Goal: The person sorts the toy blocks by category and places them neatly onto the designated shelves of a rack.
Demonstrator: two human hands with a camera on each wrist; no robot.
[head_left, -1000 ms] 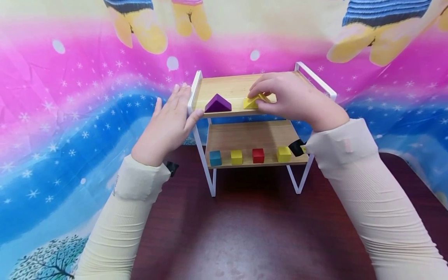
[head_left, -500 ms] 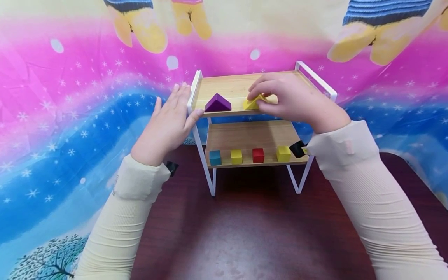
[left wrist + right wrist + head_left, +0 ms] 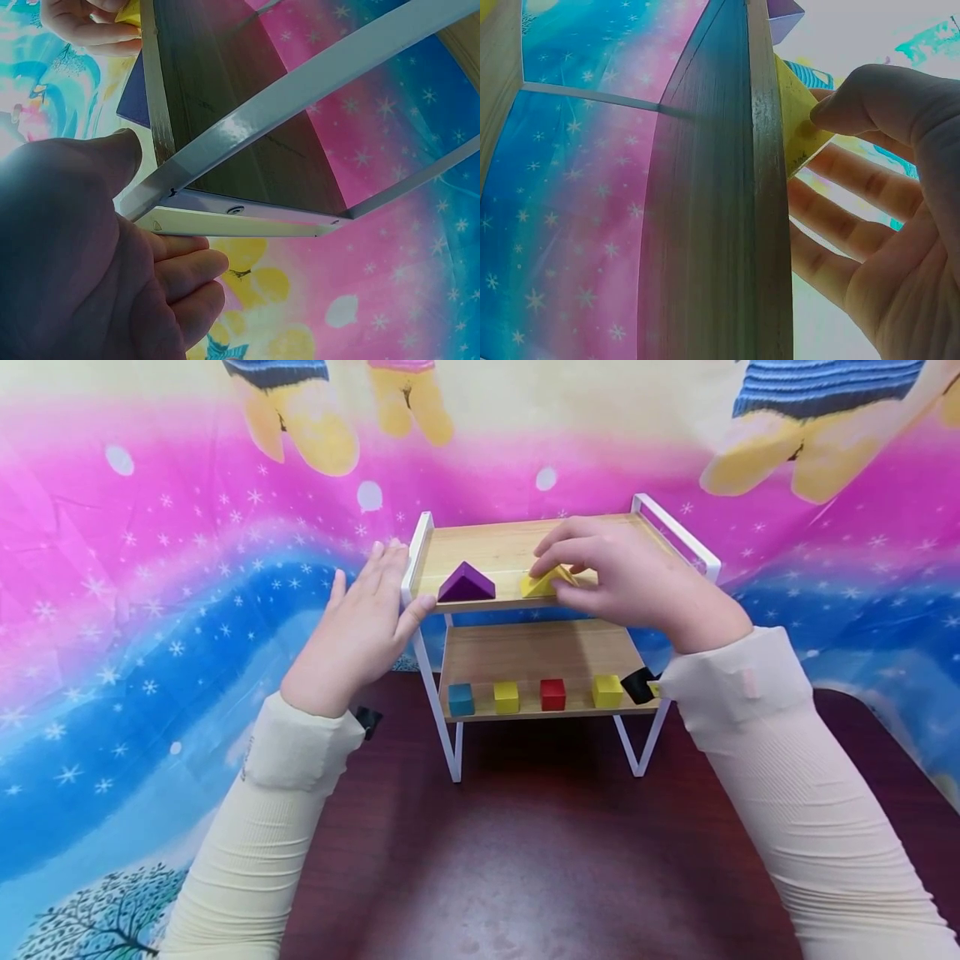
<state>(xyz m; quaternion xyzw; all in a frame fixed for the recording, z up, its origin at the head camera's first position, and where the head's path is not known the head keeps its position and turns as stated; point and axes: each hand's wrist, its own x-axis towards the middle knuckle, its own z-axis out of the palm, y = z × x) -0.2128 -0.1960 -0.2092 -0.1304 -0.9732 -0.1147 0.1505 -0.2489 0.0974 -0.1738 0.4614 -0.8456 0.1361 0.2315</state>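
Observation:
My right hand (image 3: 626,577) pinches a yellow triangular block (image 3: 542,583) at the front edge of the rack's upper shelf. In the right wrist view the thumb lies against the face of this yellow block (image 3: 801,124), with the other fingers behind it. To its left sits a purple triangular block (image 3: 467,583), point up. My left hand (image 3: 356,618) rests with straight fingers along the white side frame (image 3: 417,556) at the shelf's left end. From the left wrist camera, the thumb and fingers of the left hand (image 3: 97,240) show on either side of the frame's corner.
Along the lower shelf's (image 3: 536,647) front edge stand a teal cube (image 3: 461,699), a yellow cube (image 3: 506,697), a red cube (image 3: 552,694) and another yellow cube (image 3: 607,691). The rack is on a dark wooden table (image 3: 525,860), before a patterned cloth backdrop (image 3: 225,568).
My right hand has shifted very slightly to the right at the yellow triangular block, which stays in nearly the same place. The left hand has not visibly moved.

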